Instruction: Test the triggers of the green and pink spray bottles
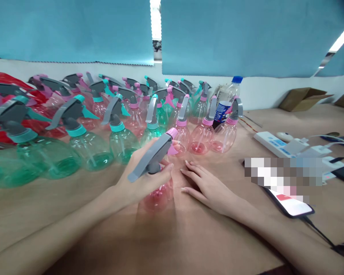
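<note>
The left hand [145, 177] wraps firmly around the neck of a pink-tinted spray bottle [157, 196], just under its grey trigger head, holding it tilted in front of the body; whether its base touches the table cannot be told. The right hand [209, 187] lies empty on the brown paper [31, 202] just beside it, its fingers lightly spread. Green and pink spray bottles [123, 141] stand tightly packed ahead, which seems to leave the paper nearest the person as the open working room. A power strip [275, 145] and a smartphone [289, 204] sit off to the right.
</note>
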